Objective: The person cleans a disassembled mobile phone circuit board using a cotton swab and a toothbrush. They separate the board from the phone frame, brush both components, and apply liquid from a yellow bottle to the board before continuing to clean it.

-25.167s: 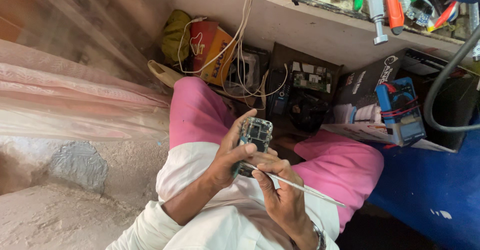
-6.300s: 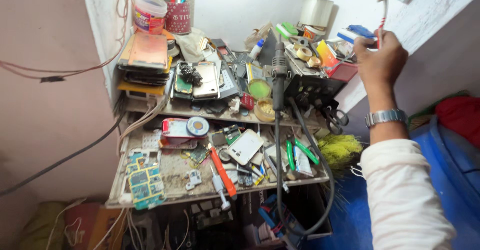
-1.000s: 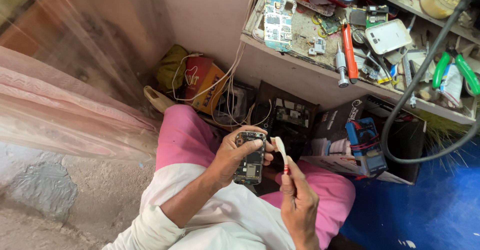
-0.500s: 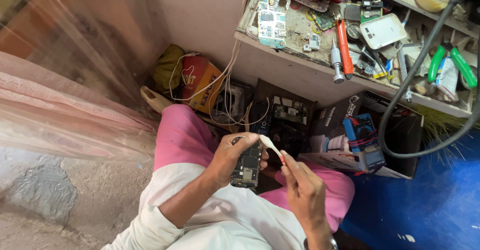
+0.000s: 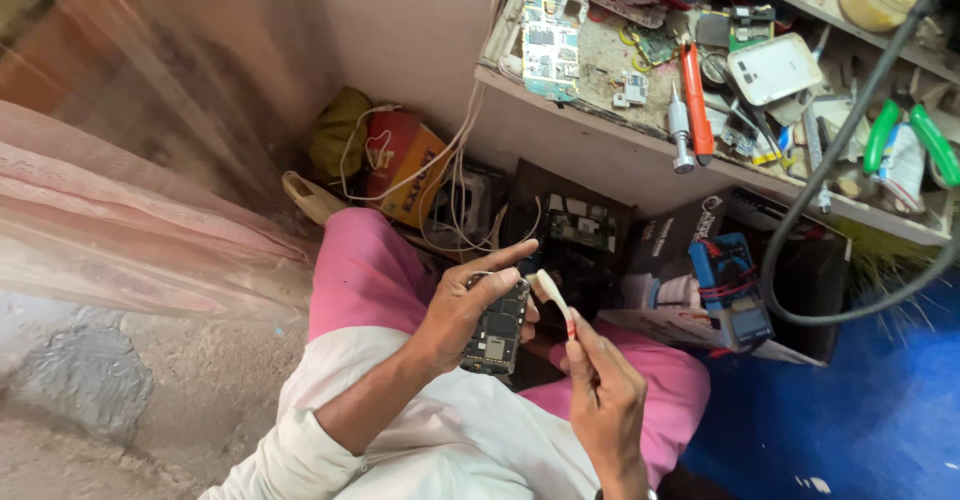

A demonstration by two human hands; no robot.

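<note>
While left hand (image 5: 455,325) fingers grip opened phone (image 5: 495,325), right hand (image 5: 600,400) pinches brush (image 5: 553,298), bristles indistinct.

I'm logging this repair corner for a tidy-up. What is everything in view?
circuit board: one, dark, in left hand
brush: one, white with red band, in right hand
bench: one, cluttered, above the lap
loose board: one, blue-green, bench left end
screwdriver: one, orange, on bench
phone: one, white, on bench
pliers: one, green-handled, bench right
multimeter: one, blue, under bench
left hand: grips board
right hand: pinches brush
</note>
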